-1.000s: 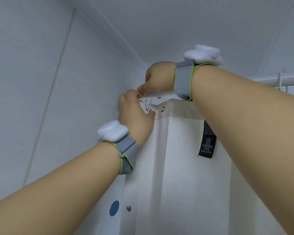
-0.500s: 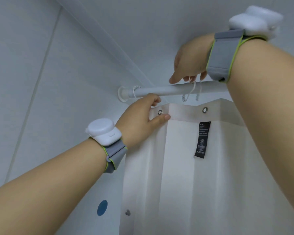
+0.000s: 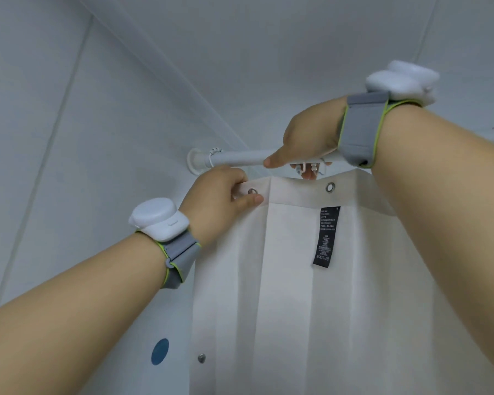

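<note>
Surroundings: white rod [image 3: 240, 159] runs from wall mount across top, blue dot [image 3: 159, 351] and small metal stud [image 3: 201, 358] low on wall beside curtain edge. Right forearm blocks rod's far stretch. Right hand [image 3: 308, 138] curled over rod, fingers round white hooks [image 3: 308, 168]. Left hand [image 3: 220, 195] pinches top corner of shower curtain [image 3: 297, 295] right at metal eyelet [image 3: 252, 191], just under rod. Curtain off-white, creased vertically, second eyelet [image 3: 330, 187] further along, black label [image 3: 326, 236] hanging below hem.
</note>
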The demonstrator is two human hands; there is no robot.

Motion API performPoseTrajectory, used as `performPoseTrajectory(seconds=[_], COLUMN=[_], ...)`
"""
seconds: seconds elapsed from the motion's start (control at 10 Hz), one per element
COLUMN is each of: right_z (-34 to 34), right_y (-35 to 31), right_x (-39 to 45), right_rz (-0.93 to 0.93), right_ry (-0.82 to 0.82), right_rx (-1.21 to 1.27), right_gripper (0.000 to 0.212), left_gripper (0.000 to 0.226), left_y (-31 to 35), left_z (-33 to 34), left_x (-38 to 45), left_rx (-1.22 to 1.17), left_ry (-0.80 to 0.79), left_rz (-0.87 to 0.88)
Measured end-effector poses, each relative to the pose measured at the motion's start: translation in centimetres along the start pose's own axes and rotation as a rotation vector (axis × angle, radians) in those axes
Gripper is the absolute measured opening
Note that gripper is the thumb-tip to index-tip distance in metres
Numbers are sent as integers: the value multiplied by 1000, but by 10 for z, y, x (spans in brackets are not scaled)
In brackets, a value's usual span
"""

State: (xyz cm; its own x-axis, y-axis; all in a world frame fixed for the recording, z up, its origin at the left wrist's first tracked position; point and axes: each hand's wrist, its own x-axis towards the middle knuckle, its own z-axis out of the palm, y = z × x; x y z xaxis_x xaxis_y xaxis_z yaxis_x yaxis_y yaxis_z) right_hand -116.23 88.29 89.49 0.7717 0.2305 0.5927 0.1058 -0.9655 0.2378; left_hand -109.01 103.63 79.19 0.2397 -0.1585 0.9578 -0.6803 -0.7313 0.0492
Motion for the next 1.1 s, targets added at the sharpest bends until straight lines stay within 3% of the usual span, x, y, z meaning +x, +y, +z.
performPoseTrajectory(seconds=[0.1, 0.3, 0.5, 0.7, 0.9, 1.0, 1.1], right_z=[3, 5, 12, 15, -6, -9, -6], right_y=[-7, -21, -39, -50, -32, -23, -21], right_x=[1, 7, 20, 11, 8, 14, 18], right_rz=[-18, -36, -72, -97, -96, -124, -135], right_ry=[56, 200, 222, 150, 35, -79, -69], right_rx=[-95, -85, -99, 28, 202, 353, 385], right_gripper=[53, 48, 51, 57, 25, 35, 42], left_gripper=[27, 28, 12, 19, 22, 22, 22], left_y=[1, 7, 9, 7, 12, 13, 12], left_z=[1, -2, 3, -1, -1, -1, -1], left_x=[-1, -1, 1, 3, 3, 3, 3], left_rx=[-89, -91, -220, -285, -419, -434, -421], left_ry=[-65, -12, -24, 1, -73, -64, -46], left_rz=[-58, -80, -140, -233, -302, -329, -345])
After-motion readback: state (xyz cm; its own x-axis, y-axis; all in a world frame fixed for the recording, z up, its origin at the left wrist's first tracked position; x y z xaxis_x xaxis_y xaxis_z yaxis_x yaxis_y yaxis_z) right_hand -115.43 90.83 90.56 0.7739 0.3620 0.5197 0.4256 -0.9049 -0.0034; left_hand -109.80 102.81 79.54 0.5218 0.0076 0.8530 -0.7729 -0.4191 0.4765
